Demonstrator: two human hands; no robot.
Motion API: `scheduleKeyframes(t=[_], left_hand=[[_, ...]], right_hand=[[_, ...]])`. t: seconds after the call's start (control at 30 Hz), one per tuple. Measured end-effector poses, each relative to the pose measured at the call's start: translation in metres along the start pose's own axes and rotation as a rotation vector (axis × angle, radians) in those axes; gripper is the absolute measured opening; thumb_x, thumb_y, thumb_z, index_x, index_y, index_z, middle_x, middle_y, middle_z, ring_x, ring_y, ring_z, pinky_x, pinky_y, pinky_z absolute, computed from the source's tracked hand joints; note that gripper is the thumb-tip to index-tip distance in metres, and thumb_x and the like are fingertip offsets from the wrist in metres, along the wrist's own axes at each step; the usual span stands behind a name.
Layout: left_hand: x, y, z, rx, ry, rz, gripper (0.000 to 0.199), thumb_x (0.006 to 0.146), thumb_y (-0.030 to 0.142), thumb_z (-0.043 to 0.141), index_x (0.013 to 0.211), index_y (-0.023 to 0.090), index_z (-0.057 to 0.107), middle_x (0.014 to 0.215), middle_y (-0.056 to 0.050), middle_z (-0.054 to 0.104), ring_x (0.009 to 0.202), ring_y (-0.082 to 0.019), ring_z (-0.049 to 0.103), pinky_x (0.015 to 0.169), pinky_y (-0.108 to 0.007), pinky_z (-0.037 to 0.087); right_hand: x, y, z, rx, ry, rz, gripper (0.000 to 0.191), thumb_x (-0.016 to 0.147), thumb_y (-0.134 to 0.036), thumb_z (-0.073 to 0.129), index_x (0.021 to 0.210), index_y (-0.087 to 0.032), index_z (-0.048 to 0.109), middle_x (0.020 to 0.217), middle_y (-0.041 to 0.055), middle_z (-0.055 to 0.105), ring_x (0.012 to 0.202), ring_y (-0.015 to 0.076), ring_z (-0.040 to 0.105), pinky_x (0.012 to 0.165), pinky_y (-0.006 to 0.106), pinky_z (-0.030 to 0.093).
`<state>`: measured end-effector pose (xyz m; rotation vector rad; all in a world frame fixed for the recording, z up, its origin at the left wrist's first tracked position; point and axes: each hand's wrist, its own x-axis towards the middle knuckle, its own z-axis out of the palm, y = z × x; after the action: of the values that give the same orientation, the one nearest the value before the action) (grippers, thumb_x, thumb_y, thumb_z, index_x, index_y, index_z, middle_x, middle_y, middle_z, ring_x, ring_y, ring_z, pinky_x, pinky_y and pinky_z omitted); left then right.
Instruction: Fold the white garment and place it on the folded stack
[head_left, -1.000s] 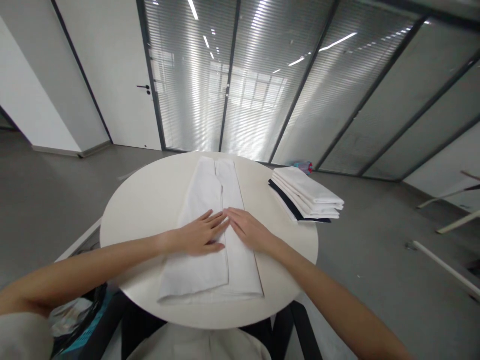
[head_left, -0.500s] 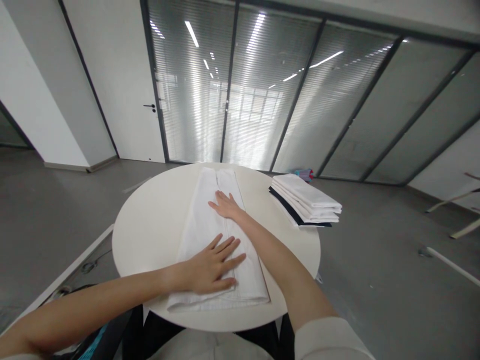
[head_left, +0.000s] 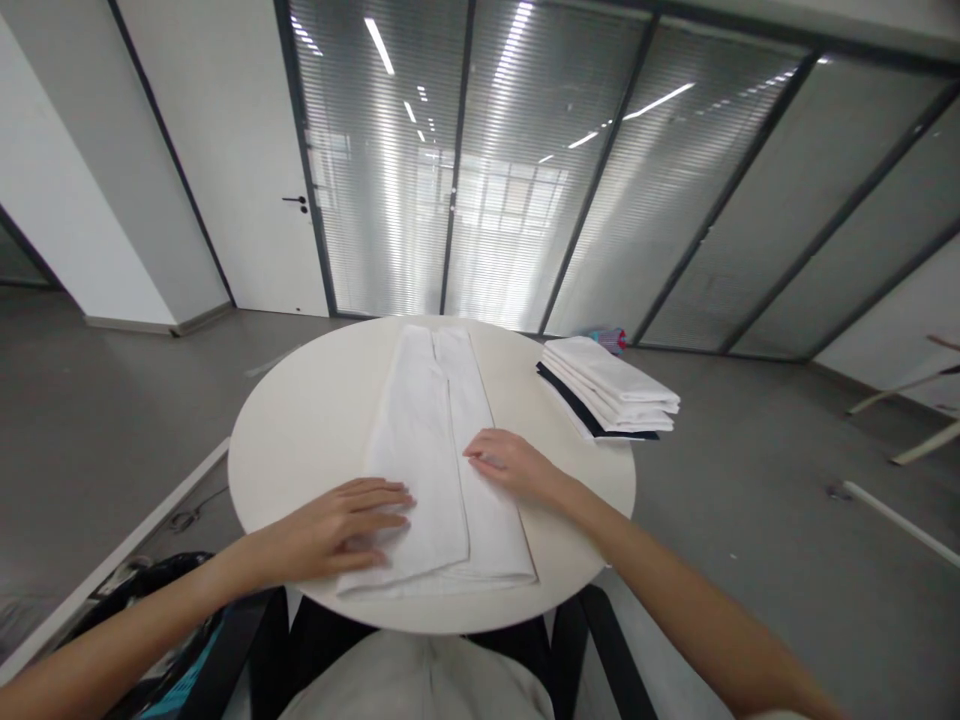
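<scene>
A white garment (head_left: 420,460), folded lengthwise into a long panel, lies on the round white table (head_left: 292,420). Its kind cannot be made out; an overlapping edge runs down its middle. My left hand (head_left: 341,530) rests at the near left side of the cloth, fingers apart and stretched over it, holding nothing. Over the right part of the cloth is my right hand (head_left: 521,465), its fingers loosely bent and pointing left, with a small gap to the thumb. I see no cloth lifted between them.
A stack of folded white cloths (head_left: 611,385) with a dark layer (head_left: 574,400) near its bottom sits at the table's right edge. Black chair arms (head_left: 611,650) flank my lap. Behind the table stands a glass partition (head_left: 510,200); a lined bin (head_left: 180,640) is at lower left.
My right hand has come back from the garment's far middle to its right side, and its flat fingers have bent. My left hand has slid left from the middle to the left side.
</scene>
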<state>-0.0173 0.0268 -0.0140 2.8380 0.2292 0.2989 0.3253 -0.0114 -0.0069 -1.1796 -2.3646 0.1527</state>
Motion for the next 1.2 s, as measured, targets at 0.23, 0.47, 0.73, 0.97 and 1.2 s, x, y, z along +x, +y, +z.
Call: scheduleKeyframes(t=[0.23,0.47,0.73,0.97,1.2], left_hand=[[-0.017,-0.024,-0.002,0.085,0.057,-0.031,0.058,0.091,0.006,0.048,0.142,0.034,0.053,0.152,-0.003,0.047,0.141,-0.024,0.043,0.113,-0.044,0.043],[-0.023,0.004,-0.009,0.087,-0.026,0.029,0.063,0.081,0.018,0.069,0.141,0.033,0.054,0.156,-0.006,0.042,0.141,-0.031,0.041,0.112,-0.048,0.043],[-0.028,0.007,0.006,0.188,0.112,0.128,0.058,0.093,0.012,0.051,0.149,0.027,0.044,0.141,-0.009,0.059,0.131,-0.025,0.054,0.111,-0.045,0.044],[-0.025,0.000,0.006,0.160,0.030,0.126,0.050,0.099,0.012,0.044,0.147,0.026,0.047,0.140,-0.007,0.060,0.133,-0.022,0.053,0.113,-0.042,0.041],[-0.016,-0.014,0.011,-0.071,0.285,0.013,0.034,0.104,0.028,0.037,0.119,0.019,0.067,0.111,-0.011,0.074,0.101,-0.021,0.069,0.092,-0.035,0.052]], right_hand=[[-0.078,-0.033,-0.018,-0.173,-0.024,-0.010,0.035,0.092,-0.002,0.048,0.113,-0.022,0.067,0.113,0.0092,0.064,0.106,0.0211,0.059,0.092,0.039,0.050],[-0.111,-0.071,-0.017,-0.117,-0.038,-0.018,0.035,0.089,-0.005,0.055,0.118,-0.021,0.064,0.114,0.0107,0.063,0.107,0.0209,0.059,0.092,0.036,0.052],[-0.116,-0.055,-0.002,-0.239,0.110,-0.047,0.043,0.090,-0.011,0.057,0.132,-0.017,0.055,0.123,0.0162,0.061,0.115,0.0260,0.058,0.095,0.044,0.053],[-0.102,-0.036,0.005,-0.202,0.097,-0.076,0.043,0.088,-0.008,0.055,0.128,-0.020,0.060,0.128,0.0147,0.062,0.119,0.0246,0.058,0.099,0.044,0.051],[-0.091,-0.026,0.006,-0.066,0.095,-0.017,0.037,0.091,-0.008,0.050,0.122,-0.021,0.065,0.124,0.0115,0.067,0.118,0.0224,0.060,0.099,0.042,0.049]])
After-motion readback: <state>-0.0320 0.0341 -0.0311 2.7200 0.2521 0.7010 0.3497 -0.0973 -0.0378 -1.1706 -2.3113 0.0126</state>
